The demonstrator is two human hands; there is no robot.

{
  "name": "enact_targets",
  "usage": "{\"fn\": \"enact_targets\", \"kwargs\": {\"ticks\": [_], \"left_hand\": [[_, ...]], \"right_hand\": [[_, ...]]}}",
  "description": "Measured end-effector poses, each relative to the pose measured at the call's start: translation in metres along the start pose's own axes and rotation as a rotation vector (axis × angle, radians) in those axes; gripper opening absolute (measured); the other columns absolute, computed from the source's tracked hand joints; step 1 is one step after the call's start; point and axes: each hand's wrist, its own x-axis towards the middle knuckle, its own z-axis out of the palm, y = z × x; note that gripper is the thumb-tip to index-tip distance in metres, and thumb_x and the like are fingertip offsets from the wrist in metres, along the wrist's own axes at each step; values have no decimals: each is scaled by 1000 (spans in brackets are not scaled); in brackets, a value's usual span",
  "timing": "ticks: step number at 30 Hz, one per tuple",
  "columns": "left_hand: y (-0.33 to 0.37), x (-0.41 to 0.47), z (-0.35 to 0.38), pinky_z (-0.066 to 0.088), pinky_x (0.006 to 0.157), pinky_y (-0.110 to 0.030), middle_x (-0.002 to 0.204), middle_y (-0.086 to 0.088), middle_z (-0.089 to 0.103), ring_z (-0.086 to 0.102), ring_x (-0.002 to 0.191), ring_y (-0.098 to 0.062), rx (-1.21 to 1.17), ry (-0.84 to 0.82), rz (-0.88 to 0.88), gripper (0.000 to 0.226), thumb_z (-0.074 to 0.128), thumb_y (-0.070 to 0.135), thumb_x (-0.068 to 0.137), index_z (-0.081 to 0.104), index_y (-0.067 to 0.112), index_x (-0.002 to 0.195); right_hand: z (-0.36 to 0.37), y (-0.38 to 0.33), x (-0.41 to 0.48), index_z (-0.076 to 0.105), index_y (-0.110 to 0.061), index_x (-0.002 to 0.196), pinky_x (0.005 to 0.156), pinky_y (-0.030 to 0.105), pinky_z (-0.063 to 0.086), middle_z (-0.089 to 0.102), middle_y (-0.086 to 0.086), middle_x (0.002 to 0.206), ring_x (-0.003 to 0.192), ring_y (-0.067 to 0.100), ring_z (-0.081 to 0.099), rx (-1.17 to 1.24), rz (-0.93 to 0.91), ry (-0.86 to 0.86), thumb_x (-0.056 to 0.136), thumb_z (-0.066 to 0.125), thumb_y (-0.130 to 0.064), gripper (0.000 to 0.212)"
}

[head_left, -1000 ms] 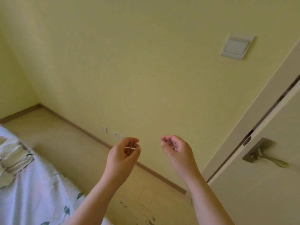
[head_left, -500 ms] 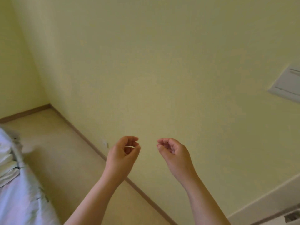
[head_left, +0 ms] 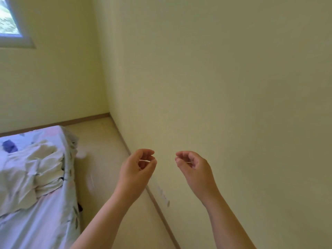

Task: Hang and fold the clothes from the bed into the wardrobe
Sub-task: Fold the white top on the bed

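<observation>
Your left hand (head_left: 136,169) is up in mid-air in front of the pale yellow painted wall (head_left: 233,87), fingers curled in, thumb tip close to the forefinger. Your right hand (head_left: 195,169) mirrors it, just beside and level, a clear gap between the two. Neither touches the wall or the bed.

There is a thin pale streak inside each curl. It is too fine to resolve, so I can't tell whether either hand pinches something or is only loosely curled on nothing.

The pile of crumpled white clothes (head_left: 32,169) is on the bed with the white-lilac leaf-print sheet (head_left: 45,221), lower left. It is heaped near the bed's right edge, well apart from both hands. A small blue-purple cloth item (head_left: 9,145) lies on the sheet just behind the pile, by the left frame edge.

The beige floor strip (head_left: 100,159) runs between bed and wall. Brown skirting board (head_left: 161,209) follows the wall base and passes under your left wrist in view. White wall sockets (head_left: 163,194) sit low on the wall just above the skirting, between your forearms. The white-framed window corner (head_left: 10,20) is top left, on the far wall.
</observation>
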Motion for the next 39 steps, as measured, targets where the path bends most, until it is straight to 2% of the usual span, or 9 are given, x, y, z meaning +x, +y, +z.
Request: {"fn": "enact_targets", "kwargs": {"ticks": [7,14,16,20,25,31,36,39], "left_hand": [[2,58,-12,46,59,-8,85,3,68,59,65,4,61,243,-18,21,68,8,87,65,24,100],[-26,85,-64,49,61,-13,85,3,70,64,72,-9,111,483,-132,19,69,10,86,67,24,99],[-35,96,-86,49,62,-14,85,5,69,64,72,-8,119,543,-148,19,69,10,86,67,22,101],[-47,125,-139,52,65,-14,88,5,69,64,73,-5,143,615,-149,18,69,12,87,67,20,103],[-59,157,-207,55,67,-21,90,4,69,67,78,-10,146,692,-141,18,69,14,87,66,24,102],[-82,181,-259,53,65,-17,88,4,69,66,77,-8,134,752,-180,17,69,15,88,65,22,103],[-104,213,-292,50,61,-12,86,6,70,64,74,0,127,828,-226,17,70,13,87,66,24,100],[-115,243,-307,52,63,-15,87,5,70,64,74,-2,104,872,-242,18,69,11,87,66,23,100]], "right_hand": [[32,-13,100,67,-22,105,70,6,47,69,-11,96,84,-6,62,57,-93,-233,95,61,-20,11],[117,-23,157,68,-19,106,76,11,51,70,-8,98,85,0,64,67,-102,-488,93,62,-18,14],[146,-28,172,68,-20,104,75,12,51,70,-8,96,84,0,65,71,-111,-538,93,63,-17,13],[208,-46,199,67,-23,104,71,9,49,69,-9,98,84,-5,63,85,-162,-624,93,63,-17,13],[281,-71,225,66,-32,98,74,13,51,70,-12,95,86,-4,65,36,-224,-704,92,64,-22,12],[349,-87,250,64,-34,96,69,8,49,69,-13,93,85,-8,63,31,-246,-801,93,64,-20,14],[401,-94,283,64,-32,95,67,7,47,69,-13,91,82,-8,63,30,-259,-871,92,64,-18,15],[433,-95,312,65,-32,95,66,8,47,70,-12,90,79,-9,63,29,-270,-910,92,65,-17,15]]}}
